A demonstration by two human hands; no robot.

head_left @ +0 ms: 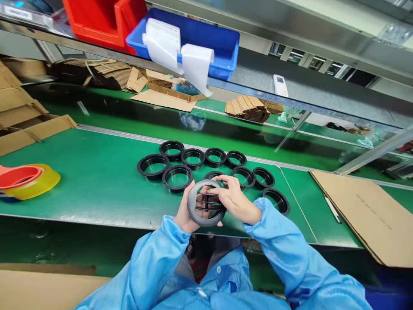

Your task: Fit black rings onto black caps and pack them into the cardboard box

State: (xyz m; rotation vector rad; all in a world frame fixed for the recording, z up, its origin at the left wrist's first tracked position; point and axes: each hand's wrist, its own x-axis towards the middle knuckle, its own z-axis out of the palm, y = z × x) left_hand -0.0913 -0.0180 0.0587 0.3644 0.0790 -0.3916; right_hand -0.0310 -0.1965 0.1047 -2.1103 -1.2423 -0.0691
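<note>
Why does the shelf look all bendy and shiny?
Head view: the wide lens bows the grey metal shelf and tilts the blue plastic bin; the shelf's shiny surface mirrors things like glass; the round grey ring in both hands stays sharp.

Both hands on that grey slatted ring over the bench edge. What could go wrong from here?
1. The round grey ring with dark slats is held by the left hand and right hand near the green bench's front edge; a slip could drop it off the bench.
2. The right-hand fingers rest across the slats; pressure there might bend one.
3. The black plastic rings sit close behind; a sleeve could knock them.
</note>
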